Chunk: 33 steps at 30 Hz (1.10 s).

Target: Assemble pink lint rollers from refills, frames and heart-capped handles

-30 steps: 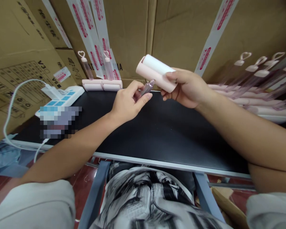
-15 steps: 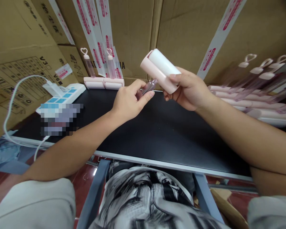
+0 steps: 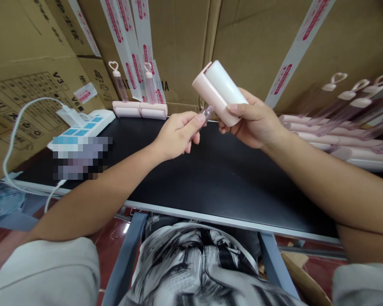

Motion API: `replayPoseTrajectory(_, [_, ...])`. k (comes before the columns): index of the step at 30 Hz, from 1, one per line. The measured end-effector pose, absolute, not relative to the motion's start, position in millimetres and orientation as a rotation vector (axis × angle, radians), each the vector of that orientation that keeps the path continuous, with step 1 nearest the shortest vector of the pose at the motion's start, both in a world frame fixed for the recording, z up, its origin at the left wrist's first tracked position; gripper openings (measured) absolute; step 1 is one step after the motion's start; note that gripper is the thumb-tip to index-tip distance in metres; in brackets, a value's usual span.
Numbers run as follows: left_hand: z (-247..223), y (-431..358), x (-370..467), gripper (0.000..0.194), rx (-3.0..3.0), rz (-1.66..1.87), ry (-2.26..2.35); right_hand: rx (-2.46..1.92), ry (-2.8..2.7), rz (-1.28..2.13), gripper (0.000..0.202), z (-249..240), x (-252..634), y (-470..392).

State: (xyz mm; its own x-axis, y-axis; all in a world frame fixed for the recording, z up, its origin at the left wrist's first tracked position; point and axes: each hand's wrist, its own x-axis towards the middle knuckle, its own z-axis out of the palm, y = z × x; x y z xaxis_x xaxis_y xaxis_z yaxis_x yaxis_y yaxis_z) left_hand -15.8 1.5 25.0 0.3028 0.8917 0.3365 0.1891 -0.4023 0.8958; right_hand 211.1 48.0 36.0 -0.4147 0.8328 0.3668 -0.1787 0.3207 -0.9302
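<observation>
Above the black table (image 3: 223,178), my right hand (image 3: 257,119) is wrapped round the lower end of a pink and white cylinder (image 3: 215,93), which tilts up to the left. My left hand (image 3: 181,134) is closed on a small clear purplish tube (image 3: 207,111). The tube's tip points up and right at the pink side of the cylinder, close to it; whether they touch I cannot tell. Most of the tube is hidden in my left fingers.
Two pink holders (image 3: 140,110) with heart-topped wands stand at the back left. Several more pink pieces (image 3: 347,138) with wands stand at the right. A white power strip (image 3: 92,125) with a cable lies at the left. Cardboard boxes (image 3: 178,42) rise behind the table.
My left hand has turned and moved slightly right, its fingers now further along the tube. The cylinder has shifted slightly right and is tilted a little more upright in my right hand.
</observation>
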Motion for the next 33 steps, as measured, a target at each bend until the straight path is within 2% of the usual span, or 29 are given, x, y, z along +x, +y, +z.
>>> replayPoseTrajectory(12, [44.2,-10.2,-12.3,0.052,1.505,0.939,0.965,-0.552,-1.617,1.217,0.055,38.3,214.7,43.9])
replayPoseTrajectory(27, [33.8,-1.5,-13.9,0.052,1.395,0.891,0.912,-0.755,-1.721,1.020,0.070,23.9,209.2,43.7])
replayPoseTrajectory(33, [30.4,4.1,-19.8,0.050,1.495,0.893,0.948,-0.744,-1.700,1.048,0.075,11.0,202.4,41.1])
